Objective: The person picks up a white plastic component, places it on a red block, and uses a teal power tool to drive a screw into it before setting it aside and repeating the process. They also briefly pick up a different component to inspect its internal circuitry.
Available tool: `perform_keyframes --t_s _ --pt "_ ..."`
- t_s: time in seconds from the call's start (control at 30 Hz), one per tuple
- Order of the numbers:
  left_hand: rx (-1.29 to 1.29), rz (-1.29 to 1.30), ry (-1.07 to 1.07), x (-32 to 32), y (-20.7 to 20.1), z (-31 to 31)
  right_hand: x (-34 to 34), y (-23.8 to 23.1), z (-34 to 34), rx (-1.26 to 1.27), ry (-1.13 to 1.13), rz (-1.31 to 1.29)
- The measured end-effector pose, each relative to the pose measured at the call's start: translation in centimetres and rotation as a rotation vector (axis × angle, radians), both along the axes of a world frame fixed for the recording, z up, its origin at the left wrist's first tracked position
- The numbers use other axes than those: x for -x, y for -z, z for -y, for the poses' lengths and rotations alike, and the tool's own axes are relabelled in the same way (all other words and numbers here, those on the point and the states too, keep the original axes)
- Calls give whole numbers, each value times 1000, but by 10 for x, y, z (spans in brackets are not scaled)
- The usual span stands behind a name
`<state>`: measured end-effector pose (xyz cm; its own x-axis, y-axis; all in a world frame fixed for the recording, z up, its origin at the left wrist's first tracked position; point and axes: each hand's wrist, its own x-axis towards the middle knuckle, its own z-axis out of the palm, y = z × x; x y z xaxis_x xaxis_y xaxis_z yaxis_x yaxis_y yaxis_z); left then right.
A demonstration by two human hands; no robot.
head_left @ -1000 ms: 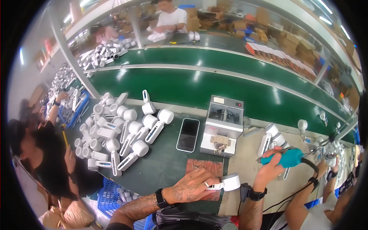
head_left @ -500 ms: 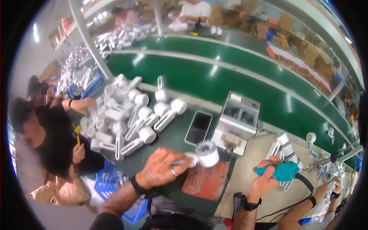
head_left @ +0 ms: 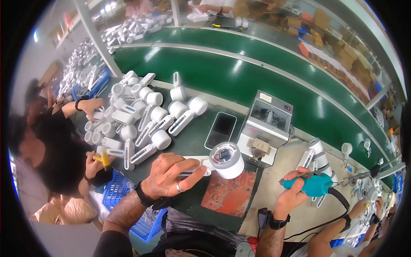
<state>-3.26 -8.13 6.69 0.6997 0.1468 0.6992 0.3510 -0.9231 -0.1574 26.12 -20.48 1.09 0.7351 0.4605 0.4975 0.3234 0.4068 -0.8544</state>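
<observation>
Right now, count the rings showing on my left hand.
2 show on the left hand: one ring near its far edge, another ring nearer your body; more may be hidden.

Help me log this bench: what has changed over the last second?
The left hand has moved the white part leftward and outward, to the far edge of the red mat, round end now facing up. At left, a co-worker's hand has come to the white pile. The right hand still grips the teal tool; the phone still lies by the grey machine.

Site reads as a factory assembly workshop. Evidence: long green belt [head_left: 192,68], heaped white units [head_left: 122,117], teal power tool [head_left: 309,185], bench machine [head_left: 266,122].
</observation>
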Motion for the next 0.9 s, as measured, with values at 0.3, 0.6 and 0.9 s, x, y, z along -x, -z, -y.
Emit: perform_keyframes --t_s 0.3,0.6,0.9 --pt "-51 -1 -22 0 4 -1 1 0 -1 -7 -15 -2" --pt "41 31 -85 7 3 -2 -2 0 4 9 -20 -10" --pt "-48 25 -138 23 0 -4 4 0 1 12 -46 -19"
